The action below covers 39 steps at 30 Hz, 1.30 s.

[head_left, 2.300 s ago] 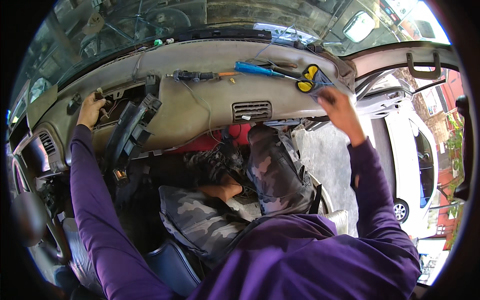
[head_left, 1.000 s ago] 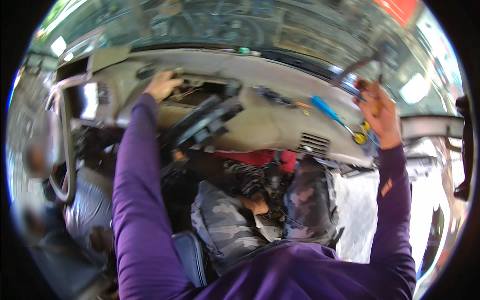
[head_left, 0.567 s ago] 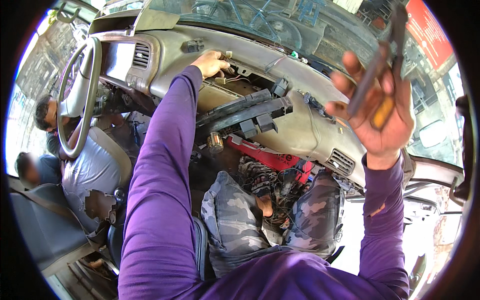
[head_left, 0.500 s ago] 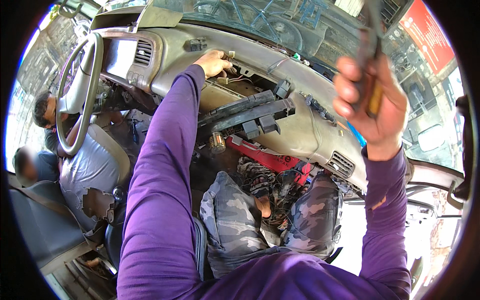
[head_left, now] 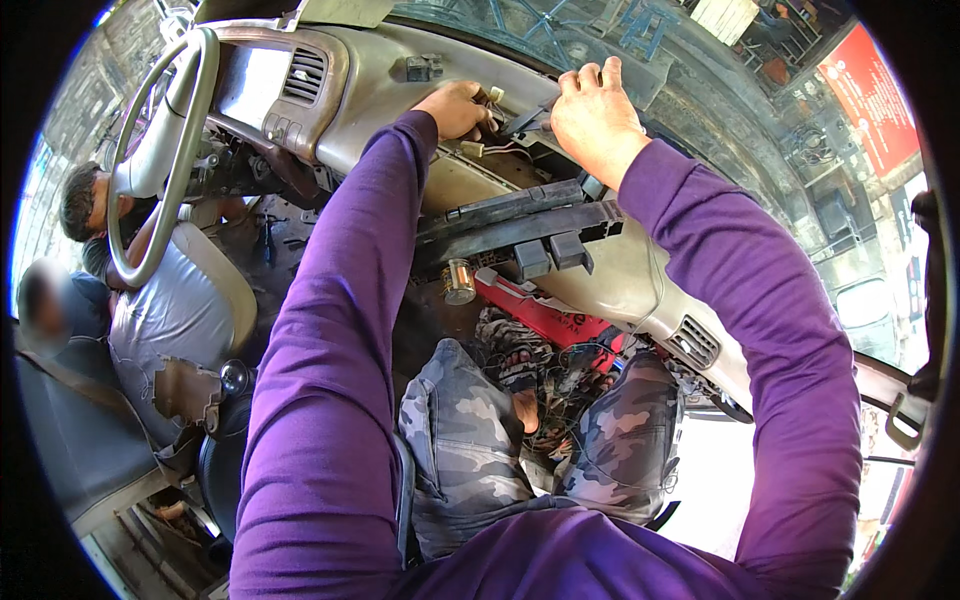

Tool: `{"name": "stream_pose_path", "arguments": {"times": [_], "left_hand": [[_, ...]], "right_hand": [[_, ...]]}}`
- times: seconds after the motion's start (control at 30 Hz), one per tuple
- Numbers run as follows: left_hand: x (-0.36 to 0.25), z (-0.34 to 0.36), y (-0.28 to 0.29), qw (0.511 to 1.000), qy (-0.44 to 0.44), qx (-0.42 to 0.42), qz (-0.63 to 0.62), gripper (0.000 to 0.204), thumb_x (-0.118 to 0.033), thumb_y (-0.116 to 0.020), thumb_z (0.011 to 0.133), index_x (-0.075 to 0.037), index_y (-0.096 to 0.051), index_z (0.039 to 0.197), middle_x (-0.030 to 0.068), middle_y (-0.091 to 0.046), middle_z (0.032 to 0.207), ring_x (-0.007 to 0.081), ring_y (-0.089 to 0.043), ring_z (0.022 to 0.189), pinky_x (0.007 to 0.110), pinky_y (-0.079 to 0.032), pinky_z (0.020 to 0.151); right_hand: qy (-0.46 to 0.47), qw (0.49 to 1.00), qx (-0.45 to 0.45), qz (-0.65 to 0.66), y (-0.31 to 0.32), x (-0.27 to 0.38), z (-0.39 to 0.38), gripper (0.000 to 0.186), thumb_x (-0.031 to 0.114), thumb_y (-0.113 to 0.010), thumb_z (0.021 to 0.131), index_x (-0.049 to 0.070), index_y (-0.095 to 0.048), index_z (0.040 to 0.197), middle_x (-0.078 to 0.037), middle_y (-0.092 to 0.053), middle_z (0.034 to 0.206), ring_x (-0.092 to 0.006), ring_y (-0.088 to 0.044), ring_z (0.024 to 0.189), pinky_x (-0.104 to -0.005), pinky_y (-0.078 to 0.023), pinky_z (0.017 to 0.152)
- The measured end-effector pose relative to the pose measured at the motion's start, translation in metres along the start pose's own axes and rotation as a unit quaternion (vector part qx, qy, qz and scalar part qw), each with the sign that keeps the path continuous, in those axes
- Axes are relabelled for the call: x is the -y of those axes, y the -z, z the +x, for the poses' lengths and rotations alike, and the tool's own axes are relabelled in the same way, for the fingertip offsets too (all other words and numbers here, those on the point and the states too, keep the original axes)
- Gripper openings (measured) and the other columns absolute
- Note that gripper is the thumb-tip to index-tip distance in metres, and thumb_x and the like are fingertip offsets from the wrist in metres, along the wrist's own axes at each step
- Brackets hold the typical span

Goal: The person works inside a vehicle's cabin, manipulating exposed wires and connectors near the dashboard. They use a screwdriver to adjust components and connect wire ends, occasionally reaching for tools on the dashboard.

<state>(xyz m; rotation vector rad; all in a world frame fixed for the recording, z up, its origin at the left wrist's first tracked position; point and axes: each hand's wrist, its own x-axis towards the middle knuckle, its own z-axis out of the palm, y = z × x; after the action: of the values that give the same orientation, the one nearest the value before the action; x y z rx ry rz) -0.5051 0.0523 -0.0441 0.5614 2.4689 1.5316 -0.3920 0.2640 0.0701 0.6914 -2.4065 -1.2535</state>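
Note:
Over the opening in the stripped dashboard (head_left: 375, 80), my left hand (head_left: 456, 109) is closed with its fingertips bent down. What it pinches is hidden. A small cream connector (head_left: 495, 94) sticks up by its fingers, and another pale connector (head_left: 472, 148) on wires lies just below. My right hand (head_left: 596, 112) is wrapped round a hand tool (head_left: 524, 121) with a dark tapered metal end, its handle hidden in the palm. The tool's tip points left and reaches close to my left fingertips; whether they touch I cannot tell.
Long black plastic parts (head_left: 530, 220) lie across the dashboard's open section. A small dark box (head_left: 424, 67) rests on top. The steering wheel (head_left: 200, 150) stands at left, with another person (head_left: 180, 310) beyond it. A red panel (head_left: 560, 325) and tangled wires sit by my legs.
My right hand has come down and left from its raised place at the right, bringing the tool to my left hand. The left hand stays at the dashboard opening; the view has shifted slightly.

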Motion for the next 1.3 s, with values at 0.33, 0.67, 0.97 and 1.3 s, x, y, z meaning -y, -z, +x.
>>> {"name": "stream_pose_path", "arguments": {"times": [0.33, 0.67, 0.97, 1.3], "left_hand": [[-0.018, -0.01, -0.004, 0.998, 0.03, -0.006, -0.053, 0.027, -0.008, -0.064, 0.093, 0.003, -0.065, 0.118, 0.0097, -0.075, 0.098, 0.0149, -0.069, 0.077, 0.029, -0.056, 0.067], [-0.015, -0.011, 0.0, 0.998, 0.021, -0.015, -0.063, 0.025, -0.007, -0.068, 0.09, 0.004, -0.068, 0.112, 0.0099, -0.075, 0.095, 0.0153, -0.069, 0.077, 0.03, -0.057, 0.068], [-0.027, -0.022, -0.005, 0.993, 0.001, -0.014, -0.117, 0.035, -0.011, -0.072, 0.089, 0.003, -0.065, 0.12, 0.0079, -0.071, 0.093, 0.015, -0.066, 0.072, 0.029, -0.055, 0.068], [-0.022, -0.019, -0.002, 0.994, 0.014, -0.044, -0.1, 0.026, -0.026, -0.068, 0.099, -0.001, -0.066, 0.092, 0.0036, -0.066, 0.076, 0.0124, -0.063, 0.066, 0.028, -0.052, 0.062]], "right_hand": [[0.011, 0.998, 0.066, 0.01, 0.01, 0.003, 0.006, 0.035, 0.02, -0.06, 0.097, 0.001, -0.071, 0.125, -0.023, -0.062, 0.131, -0.0422, -0.055, 0.127, -0.0689, -0.031, 0.111], [0.014, 0.996, 0.076, 0.034, 0.017, 0.008, 0.007, 0.03, 0.02, -0.062, 0.094, 0.006, -0.074, 0.118, -0.018, -0.064, 0.126, -0.0374, -0.059, 0.121, -0.0638, -0.038, 0.104], [0.029, 0.995, -0.036, 0.092, -0.016, 0.004, 0.007, 0.019, 0.021, -0.065, 0.087, 0.009, -0.078, 0.093, -0.011, -0.069, 0.103, -0.0278, -0.065, 0.101, -0.0422, -0.053, 0.08], [0.052, 0.991, -0.047, 0.112, -0.02, 0.0, 0.013, 0.02, 0.021, -0.066, 0.087, 0.008, -0.079, 0.095, -0.013, -0.071, 0.104, -0.0291, -0.068, 0.098, -0.045, -0.056, 0.079]]}}
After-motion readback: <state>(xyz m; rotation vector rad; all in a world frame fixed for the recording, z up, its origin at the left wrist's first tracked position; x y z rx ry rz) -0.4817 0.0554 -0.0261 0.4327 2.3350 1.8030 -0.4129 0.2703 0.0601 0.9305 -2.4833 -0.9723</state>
